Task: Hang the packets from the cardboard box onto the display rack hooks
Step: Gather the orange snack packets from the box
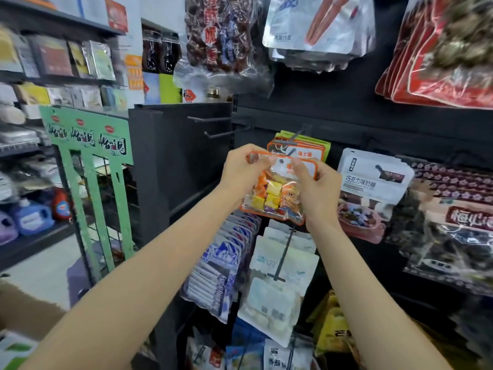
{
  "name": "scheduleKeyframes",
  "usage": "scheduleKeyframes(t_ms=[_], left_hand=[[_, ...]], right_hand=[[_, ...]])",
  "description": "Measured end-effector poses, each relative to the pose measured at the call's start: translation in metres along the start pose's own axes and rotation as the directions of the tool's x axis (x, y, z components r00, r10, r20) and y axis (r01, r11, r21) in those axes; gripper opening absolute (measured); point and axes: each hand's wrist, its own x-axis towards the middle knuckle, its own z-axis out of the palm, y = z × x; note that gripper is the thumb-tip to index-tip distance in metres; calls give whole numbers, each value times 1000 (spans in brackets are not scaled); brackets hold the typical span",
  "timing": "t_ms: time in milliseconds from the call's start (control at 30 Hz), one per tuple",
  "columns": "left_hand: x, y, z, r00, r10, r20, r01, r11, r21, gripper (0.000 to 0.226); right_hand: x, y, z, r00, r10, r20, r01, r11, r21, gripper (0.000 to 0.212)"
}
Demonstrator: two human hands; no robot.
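Observation:
An orange-edged clear packet (277,194) of yellow and orange sweets is held up in front of the black display rack (346,121). My left hand (244,169) pinches its top left corner. My right hand (318,186) grips its top right edge. The packet's top sits at the tip of a dark hook (294,140), where several like packets (306,149) hang behind it. Whether the hook passes through the packet's hole is hidden by my fingers. A corner of the cardboard box (24,313) shows at the lower left.
Two bare hooks (213,126) stick out to the left of the held packet. White and blue packets (280,284) hang below, a chocolate sweets pack (373,188) to the right, larger bags (440,49) above. A green wire stand (88,166) and stocked shelves lie to the left.

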Motion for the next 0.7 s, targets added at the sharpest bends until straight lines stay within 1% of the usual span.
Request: scheduleKeyframes(t_ms=[100,133,167,233,300,333,400,467,533,633,700], left_hand=[[5,-6,1,1000,12,8,-12,1000,8,4],[7,-7,1,1000,22,4,-22,1000,18,5],[10,-9,2,999,42,-3,-42,998,47,7],[15,-13,5,988,150,-20,-144,971,190,14],[18,-17,9,956,294,-18,-267,890,369,20],[20,-20,12,936,353,-5,-314,839,446,23],[26,-27,17,908,415,61,-372,729,575,29],[33,-31,22,912,378,160,-381,634,673,41],[38,-29,26,930,275,243,-361,566,741,53],[45,-26,29,937,166,308,-350,456,818,64],[49,-25,30,940,88,329,-334,434,837,71]], right_hand=[[1,6,-3,1000,-15,-1,15,999,-52,19],[3,6,-4,999,-42,6,42,997,-71,16],[5,6,-5,996,-86,14,87,991,-99,14],[11,7,-7,981,-191,23,192,964,-183,18],[17,12,-8,963,-263,59,268,910,-317,17],[20,16,-7,958,-272,86,284,879,-382,16],[26,23,-6,965,-224,136,262,848,-462,22],[30,30,-4,972,-171,162,231,827,-512,33],[34,37,-3,969,-177,174,245,787,-566,40],[40,44,1,961,-201,189,275,679,-680,46],[43,46,4,968,-166,187,250,644,-723,47]])
